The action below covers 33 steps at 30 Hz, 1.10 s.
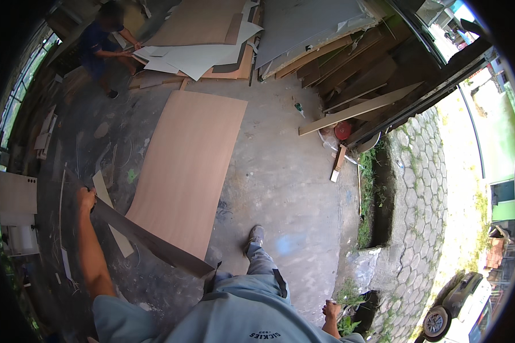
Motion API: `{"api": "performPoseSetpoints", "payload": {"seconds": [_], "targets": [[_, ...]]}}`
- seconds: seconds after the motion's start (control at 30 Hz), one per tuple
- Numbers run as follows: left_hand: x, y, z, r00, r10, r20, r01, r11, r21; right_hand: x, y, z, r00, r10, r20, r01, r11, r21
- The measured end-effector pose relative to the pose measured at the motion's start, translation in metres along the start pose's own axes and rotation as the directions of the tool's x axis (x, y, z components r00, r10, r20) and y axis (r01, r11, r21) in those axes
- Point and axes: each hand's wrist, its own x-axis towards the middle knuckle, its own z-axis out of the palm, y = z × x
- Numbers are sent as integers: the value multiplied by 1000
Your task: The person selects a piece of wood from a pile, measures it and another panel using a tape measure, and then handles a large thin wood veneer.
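My left hand (86,198) is closed on the upper left end of a dark, narrow board (149,240), seen almost edge-on. The board slants down from that hand to my waist, and its lower end is beside my hip. Beyond it, a large pinkish-brown wood panel (189,166) lies on the floor, its near edge partly hidden behind the board. My right hand (331,309) hangs low at my right side with fingers curled; whatever is inside them, if anything, is too small to make out.
A co-worker (100,46) at the far left touches stacked white sheets (194,60). Grey panels (303,28) and timber planks (360,108) lean at the back right. A pale strip (113,214) lies on the concrete floor (280,171). A planted gutter (383,194) borders the right side.
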Motion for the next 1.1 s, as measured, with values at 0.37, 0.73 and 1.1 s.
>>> {"api": "performPoseSetpoints", "payload": {"seconds": [0.37,0.73,1.1], "targets": [[-14,-33,86,998,7,-56,1,991,132,78,-261,146,658,-583,477,752,476,-456],[-111,-15,147,967,-224,121,161,907,388,-1,-566,394,301,-661,687,945,112,-306],[-184,144,291,763,-610,213,445,735,512,27,-708,579,509,-358,783,852,80,-517]]}}
